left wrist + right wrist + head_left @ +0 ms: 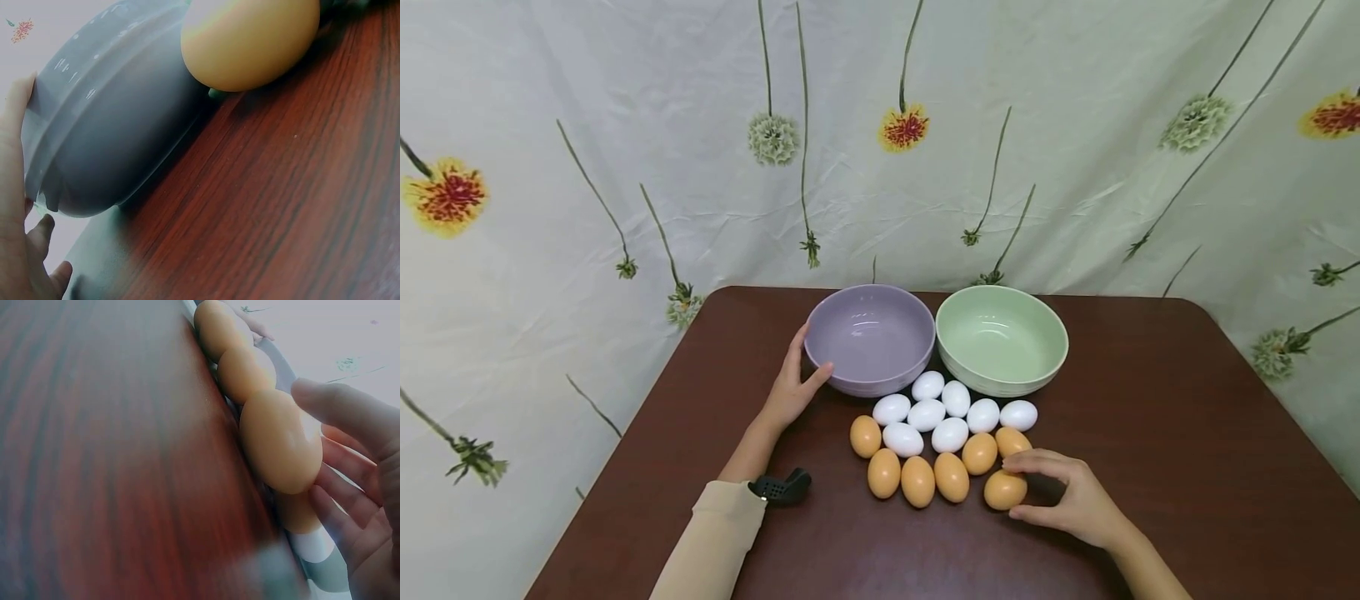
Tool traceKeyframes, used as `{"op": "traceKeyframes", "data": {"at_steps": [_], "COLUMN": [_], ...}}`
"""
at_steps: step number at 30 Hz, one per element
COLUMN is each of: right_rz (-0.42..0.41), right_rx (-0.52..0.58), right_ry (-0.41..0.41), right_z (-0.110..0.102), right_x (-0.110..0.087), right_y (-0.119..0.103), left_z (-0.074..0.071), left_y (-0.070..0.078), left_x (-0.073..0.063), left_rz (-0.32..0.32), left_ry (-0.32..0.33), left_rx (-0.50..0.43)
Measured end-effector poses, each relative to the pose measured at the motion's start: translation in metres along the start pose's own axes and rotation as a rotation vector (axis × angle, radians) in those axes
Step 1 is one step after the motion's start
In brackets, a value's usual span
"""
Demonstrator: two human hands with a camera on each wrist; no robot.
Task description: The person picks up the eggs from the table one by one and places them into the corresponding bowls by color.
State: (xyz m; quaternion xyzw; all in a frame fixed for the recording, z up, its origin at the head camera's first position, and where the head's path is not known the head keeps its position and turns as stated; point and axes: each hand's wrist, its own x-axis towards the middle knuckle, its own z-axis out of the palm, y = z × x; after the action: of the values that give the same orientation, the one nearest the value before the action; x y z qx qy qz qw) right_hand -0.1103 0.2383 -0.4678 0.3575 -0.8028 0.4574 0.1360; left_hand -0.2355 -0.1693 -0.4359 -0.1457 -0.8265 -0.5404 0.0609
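A purple bowl [871, 388] stands at the back of the dark wooden table. My left hand [792, 390] holds it by its left side, thumb at the front of the rim and fingers along the outer wall. Lower right, my right hand [1071, 496] has thumb and fingertips around a brown egg [1004, 490], at the right end of the front row; whether it touches the tabletop is unclear. That egg [281, 441] appears large between thumb and fingers in the right wrist view. Several other brown eggs [918, 482] and several white eggs [927, 414] lie grouped before the bowls.
A light green bowl [1002, 387] stands against the purple one on its right; no eggs show inside either. The brown tabletop [1165, 400] extends on both sides. Behind it hangs a white flower-print cloth [1075, 167]. A black band [782, 487] is on the left wrist.
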Motion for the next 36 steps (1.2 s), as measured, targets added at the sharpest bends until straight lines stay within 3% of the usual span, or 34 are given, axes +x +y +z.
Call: {"op": "traceKeyframes", "data": {"at_steps": [11, 19, 28, 36], "right_rz": [-0.007, 0.056, 0.015, 0.071], "right_rx": [0.003, 0.018, 0.031, 0.176], "right_ry": [-0.031, -0.064, -0.051, -0.043], "right_z": [0.003, 0.005, 0.011, 0.01], "right_x": [-0.002, 0.0, -0.001, -0.005], "right_y": [0.005, 0.002, 0.007, 0.006], "left_z": [-0.002, -0.002, -0.001, 0.001], "left_y": [0.001, 0.001, -0.001, -0.002], "left_x": [-0.003, -0.004, -0.002, -0.001], "left_rz": [-0.003, -0.008, -0.001, 0.001], "left_ry": [0.002, -0.002, -0.005, -0.011], "left_rx": [-0.018, -0.02, -0.021, -0.036]}}
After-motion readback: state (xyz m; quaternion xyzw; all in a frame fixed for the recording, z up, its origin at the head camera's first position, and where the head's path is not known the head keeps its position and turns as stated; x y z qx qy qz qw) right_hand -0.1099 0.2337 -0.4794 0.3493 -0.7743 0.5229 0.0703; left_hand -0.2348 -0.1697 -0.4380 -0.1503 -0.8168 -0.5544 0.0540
